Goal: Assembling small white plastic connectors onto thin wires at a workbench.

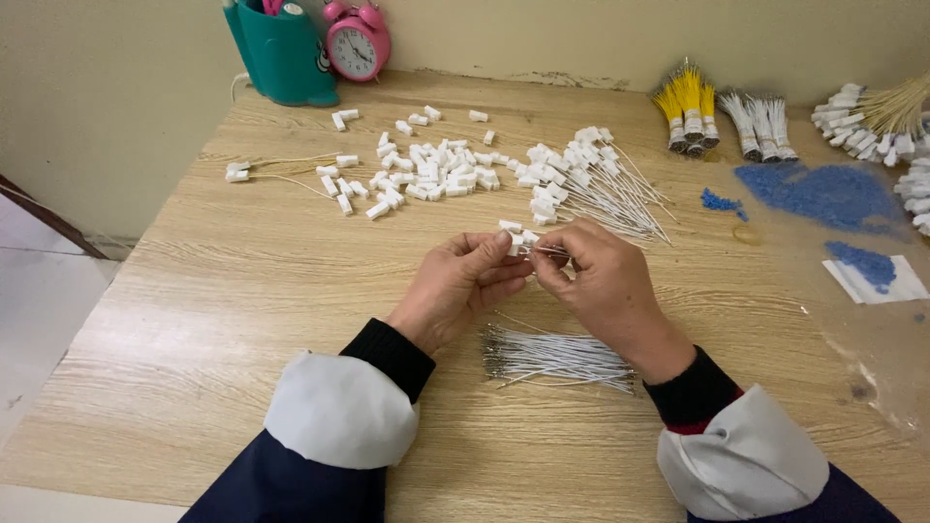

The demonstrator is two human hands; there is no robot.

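My left hand (pixel 463 289) and my right hand (pixel 599 281) meet at the middle of the wooden table (pixel 242 320). The left fingers pinch small white plastic blocks (pixel 511 232), and the right fingers pinch a thin white wire (pixel 550 251) whose tip touches those blocks. Under my wrists lies a loose bundle of white wires (pixel 557 356). Farther back sits a heap of wires with white blocks on their ends (pixel 591 184). To its left is a scatter of loose white blocks (pixel 431 169).
A teal holder (pixel 281 53) and a pink alarm clock (pixel 357 41) stand at the back wall. Yellow and white tied wire bundles (pixel 722 121) lie at the back right. Blue granules (pixel 823 194) and a white sheet (pixel 877 281) sit near the right edge.
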